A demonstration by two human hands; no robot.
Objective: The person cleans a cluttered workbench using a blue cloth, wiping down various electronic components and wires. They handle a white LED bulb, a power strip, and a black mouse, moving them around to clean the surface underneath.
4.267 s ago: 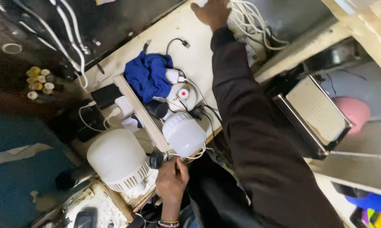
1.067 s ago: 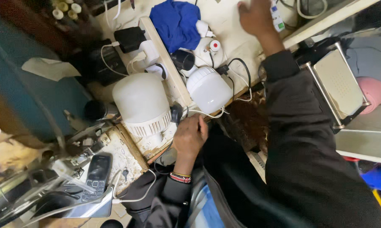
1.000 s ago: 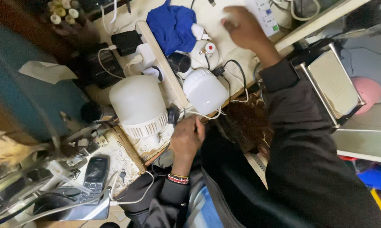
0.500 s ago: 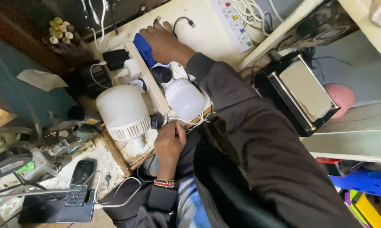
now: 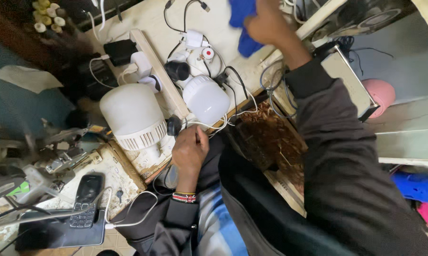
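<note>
Crowded bench (image 5: 150, 47) (right hand (image 5: 266, 21) near edge)

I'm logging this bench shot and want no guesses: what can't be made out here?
Head view:
- Blue cloth: motion-blurred, top cut by the frame edge, partly behind the right hand.
- Left hand: its fingers curl over white wires, hiding the grip.
- Phone: keys too small.

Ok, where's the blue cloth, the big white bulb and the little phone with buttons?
Blue cloth (image 5: 242, 28): head view, on the fold hanging below the right hand (image 5: 266, 21).
Big white bulb (image 5: 126, 109): head view, on its smooth dome.
Button phone (image 5: 86, 201): head view, on its keypad.
</note>
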